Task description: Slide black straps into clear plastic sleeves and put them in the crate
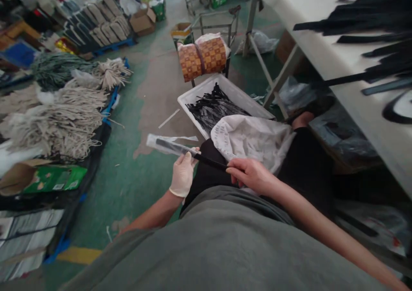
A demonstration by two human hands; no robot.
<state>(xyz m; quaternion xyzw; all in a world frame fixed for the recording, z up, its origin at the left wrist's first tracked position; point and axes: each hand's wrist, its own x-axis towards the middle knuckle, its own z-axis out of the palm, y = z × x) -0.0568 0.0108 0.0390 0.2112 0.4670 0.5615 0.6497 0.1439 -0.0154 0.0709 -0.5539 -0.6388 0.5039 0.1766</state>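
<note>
L hand (183, 175) (gloved) pinches clr sleeve (153, 140); R hand (248, 172), prob. palm-down, strip (210, 161).

The green floor (138, 162), worn bare in patches, carries thin pale strips (169, 118), a yellow line (79, 255) and, farther back, a cardboard box (143, 22). On the left stands a blue-edged pallet (114, 95) — beige cords (77, 119) in loose heaps on it, with a dark green bundle (58, 70) behind them. Another blue pallet (112, 47) at the back bears stacked grey and beige bundles (103, 25). On the right, a pale table (322, 55) holds black strips (363, 18), many overlapping — and near its edge, a dark curved thing (388, 114)
</note>
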